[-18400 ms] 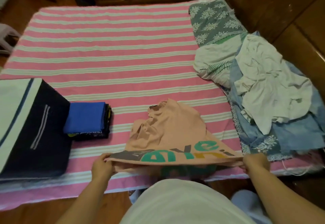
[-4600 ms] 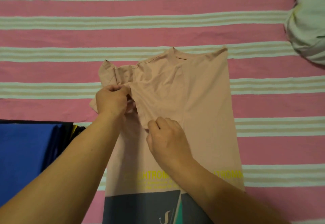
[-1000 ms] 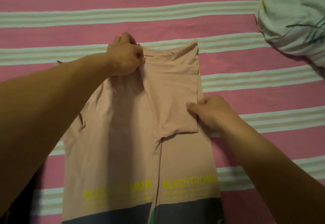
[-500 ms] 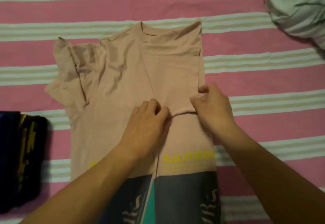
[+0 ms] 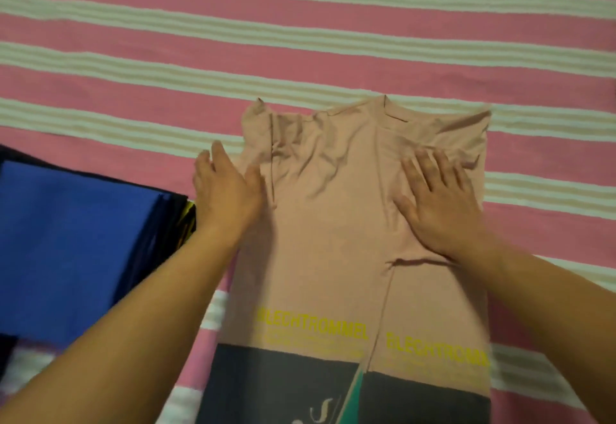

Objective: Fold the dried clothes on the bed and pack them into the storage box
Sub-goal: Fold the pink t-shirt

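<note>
Shirt (image 5: 336, 210) lies flat on pink-striped bed sheet (image 5: 300, 40).

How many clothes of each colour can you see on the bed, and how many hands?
Peach T-shirt: 1, half folded
Blue folded garment: 1, on top of a dark stack whose number I cannot tell
Hands: 2, left hand and right hand, both flat on the shirt
Total: 4
</note>
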A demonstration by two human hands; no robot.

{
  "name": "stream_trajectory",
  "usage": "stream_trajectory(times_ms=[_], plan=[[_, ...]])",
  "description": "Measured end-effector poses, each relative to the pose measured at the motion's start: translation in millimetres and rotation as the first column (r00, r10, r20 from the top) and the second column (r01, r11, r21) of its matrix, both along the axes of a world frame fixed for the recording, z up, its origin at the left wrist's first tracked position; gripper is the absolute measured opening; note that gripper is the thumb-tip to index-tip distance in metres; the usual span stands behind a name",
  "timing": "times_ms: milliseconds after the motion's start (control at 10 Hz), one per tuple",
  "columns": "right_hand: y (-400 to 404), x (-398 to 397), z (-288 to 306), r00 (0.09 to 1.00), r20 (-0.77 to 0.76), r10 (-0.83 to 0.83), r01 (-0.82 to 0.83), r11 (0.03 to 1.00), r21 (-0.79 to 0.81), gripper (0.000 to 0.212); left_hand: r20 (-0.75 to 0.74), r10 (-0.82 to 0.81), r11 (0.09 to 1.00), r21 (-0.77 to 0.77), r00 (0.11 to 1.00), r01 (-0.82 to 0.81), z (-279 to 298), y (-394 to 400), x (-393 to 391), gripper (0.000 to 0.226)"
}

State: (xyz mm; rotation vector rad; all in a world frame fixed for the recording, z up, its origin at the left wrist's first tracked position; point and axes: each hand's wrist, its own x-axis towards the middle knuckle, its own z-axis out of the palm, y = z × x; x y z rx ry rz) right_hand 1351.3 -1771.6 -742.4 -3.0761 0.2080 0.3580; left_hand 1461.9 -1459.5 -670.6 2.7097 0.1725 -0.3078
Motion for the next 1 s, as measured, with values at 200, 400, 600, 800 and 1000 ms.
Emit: stream_trajectory(times_ms=[200,400,600,800,1000], plan=[[7.3,5.3,2.2,1.000,-0.020,-0.014,0.014,1.000,-0.016,0.078,-0.173,0.265,0.956,-0.083,0.949,-0.283,-9.7,5.7,24.7,0.034],[17.2,15.6,31.1,0.993,-0.069,-0.096,0.101,0.992,0.072,0.074,-0.253,0.529,0.662,-0.474,0.810,-0.580,22.7,-12.2,10.5,0.007],[81.0,24.3,110.2,0.692,-0.679,-0.246,0.474,-0.555,0.684,0.057,0.138,-0.323,0.713,-0.615,0.936,0.337,55.4,-70.8,-82.2,0.005],[81.4,-11.7,88.2,0.697,-0.705,-0.128,0.530,-0.571,0.627,0.045,0.108,-0.446,0.837,-0.302,0.889,0.456,21.2,-18.8,-154.9,0.030],[85.4,-34.1,80.4,0.900,-0.276,-0.336,0.370,0.260,0.892,0.057,-0.044,-0.211,0.977,0.037,0.977,0.212,-1.1,120.5,-284.8,0.063]])
